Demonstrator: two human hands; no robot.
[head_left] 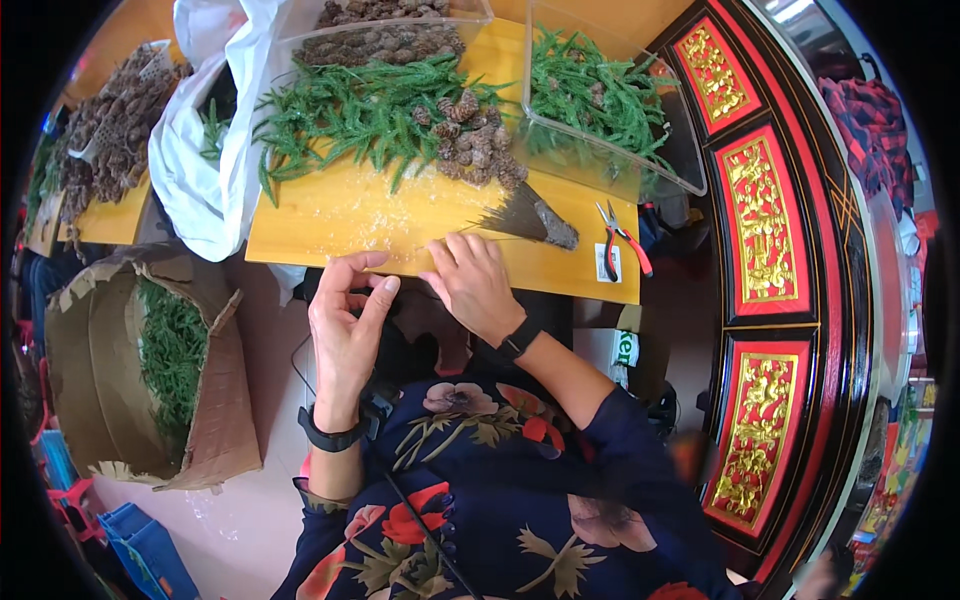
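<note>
My left hand (347,322) is raised at the near edge of the yellow wooden table (350,215), thumb and forefinger curved apart with nothing visible between them. My right hand (472,282) rests palm down on that same edge, fingers spread and flat. Just beyond its fingertips lies a dark bundle of thin wires (528,216) fanned toward me. Further back a heap of green fir sprigs (365,110) lies beside a pile of small brown cones (472,140). Both wrists wear black bands.
Red-handled pliers (622,240) lie at the table's right. A clear plastic tub (610,105) holds more sprigs; another tub (385,35) holds cones. A white plastic bag (205,150) sits left. A cardboard box (150,370) of greenery stands on the floor. A red-and-gold carved panel (760,220) lines the right.
</note>
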